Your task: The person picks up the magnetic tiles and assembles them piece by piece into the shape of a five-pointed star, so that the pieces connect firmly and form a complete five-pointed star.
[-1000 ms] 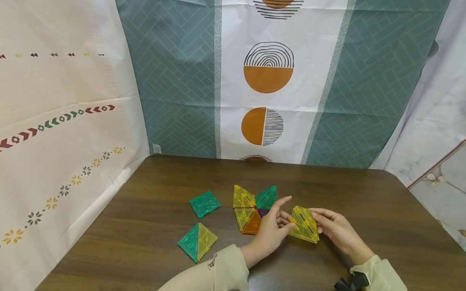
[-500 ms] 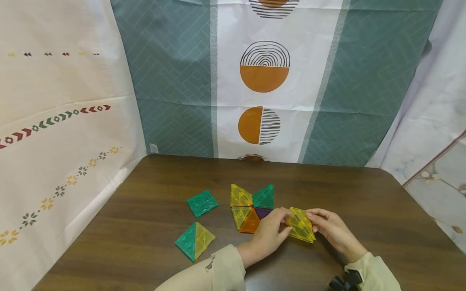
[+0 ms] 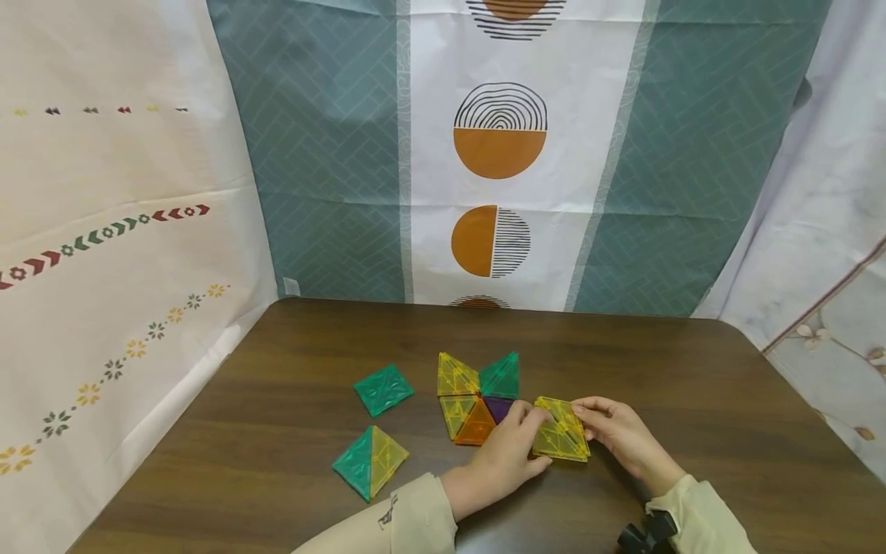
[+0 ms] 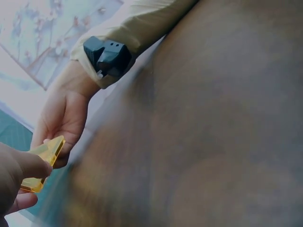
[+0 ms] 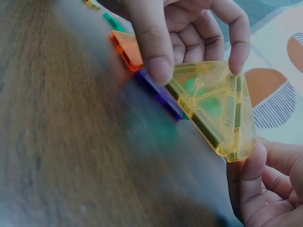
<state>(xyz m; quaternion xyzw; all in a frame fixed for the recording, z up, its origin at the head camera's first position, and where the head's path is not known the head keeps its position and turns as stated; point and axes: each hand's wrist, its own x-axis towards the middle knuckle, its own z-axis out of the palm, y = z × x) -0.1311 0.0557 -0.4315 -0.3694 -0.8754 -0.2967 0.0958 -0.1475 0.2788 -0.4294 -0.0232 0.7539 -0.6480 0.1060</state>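
Between my two hands is a pair of clear yellow triangular magnetic tiles [image 3: 559,442], held just above the table. My left hand [image 3: 504,452] pinches the left end between thumb and fingers; in the right wrist view its thumb [image 5: 158,56] presses one edge. On the opposite side my right hand [image 3: 626,438] grips the yellow tiles by the corner, seen low in the right wrist view. Left of them lies a fan of triangular tiles: yellow [image 3: 457,375], green [image 3: 501,375], orange [image 3: 476,425] and purple [image 3: 497,406]. My left hand partly covers the purple one.
Further left on the brown wooden table [image 3: 277,462] lie a green diamond of tiles [image 3: 384,390] and a green-and-yellow diamond [image 3: 370,463]. A patterned cloth [image 3: 332,154] hangs behind the table. A black device [image 3: 647,531] sits on the right wrist.
The yellow tiles have shifted left and tipped flatter, nearer the fan. My left fingers have closed over their left edge, and my right hand has followed leftward. The head view has turned slightly.
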